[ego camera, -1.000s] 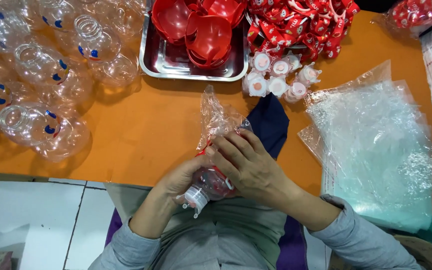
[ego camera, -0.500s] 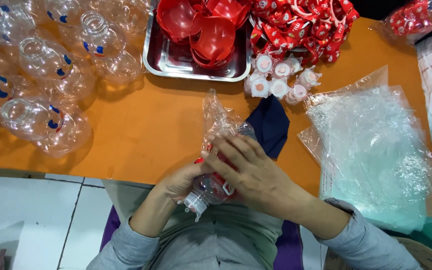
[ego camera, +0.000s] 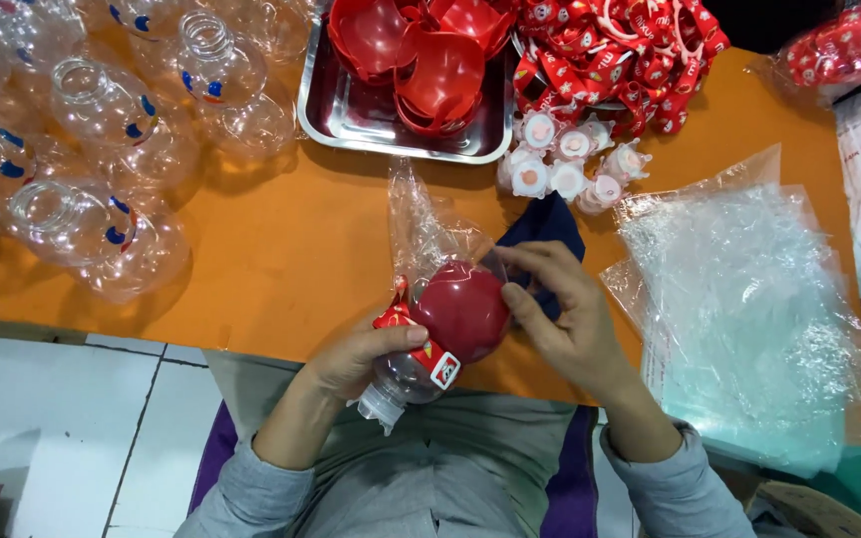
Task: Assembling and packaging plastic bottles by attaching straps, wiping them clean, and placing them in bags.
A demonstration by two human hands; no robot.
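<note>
My left hand (ego camera: 356,354) grips a clear plastic bottle (ego camera: 413,374) with a red strap and a red cup-shaped base (ego camera: 462,307); its white cap points toward my lap. The bottle's red end sits in the mouth of a clear plastic bag (ego camera: 429,231) that lies on the orange table (ego camera: 281,269). My right hand (ego camera: 562,317) holds the bag's edge against the red base, fingers curled over it. A dark blue cloth (ego camera: 546,231) lies under the bag and my right hand.
Several empty clear bottles (ego camera: 102,130) crowd the far left. A steel tray (ego camera: 371,120) holds red cups (ego camera: 430,60). Red straps (ego camera: 620,55) and white caps (ego camera: 570,164) lie behind. A stack of clear bags (ego camera: 749,309) sits at right. White floor tiles show below.
The bottle has turned so its red base now faces up and shows. My right hand has shifted to the right, off the bottle's top and onto the bag's edge.
</note>
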